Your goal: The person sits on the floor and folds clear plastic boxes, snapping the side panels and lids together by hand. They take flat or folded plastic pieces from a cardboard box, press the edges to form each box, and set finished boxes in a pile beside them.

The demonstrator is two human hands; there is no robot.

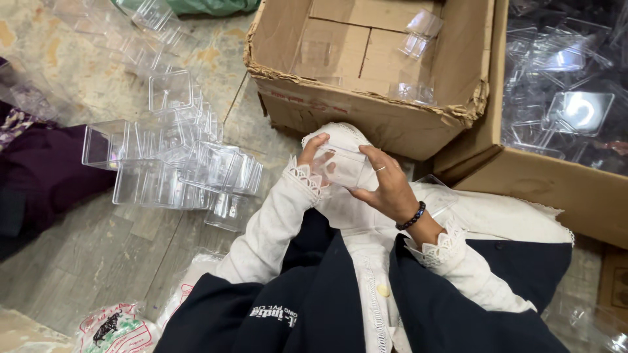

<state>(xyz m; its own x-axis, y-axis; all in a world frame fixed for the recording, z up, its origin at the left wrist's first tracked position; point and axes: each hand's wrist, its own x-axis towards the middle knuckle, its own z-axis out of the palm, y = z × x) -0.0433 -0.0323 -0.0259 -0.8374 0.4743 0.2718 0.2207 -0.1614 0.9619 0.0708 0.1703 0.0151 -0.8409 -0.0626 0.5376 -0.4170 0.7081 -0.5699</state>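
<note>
Soft, even indoor light, sharp in the middle and weaker toward the edges

I see no hard shadows, only a dim patch under the torn cardboard box [366,72] at far centre and beside the dark cloth on the left; glare glints off the stacked clear plastic boxes [176,163] on the floor and off the clear lids in the box on the right [569,98], which sits darker than the rest; my left hand [313,160] and right hand [391,186] are in focus and well lit, the white sleeves close to overexposed, while the near corners look soft and slightly stretched by the wide lens
</note>
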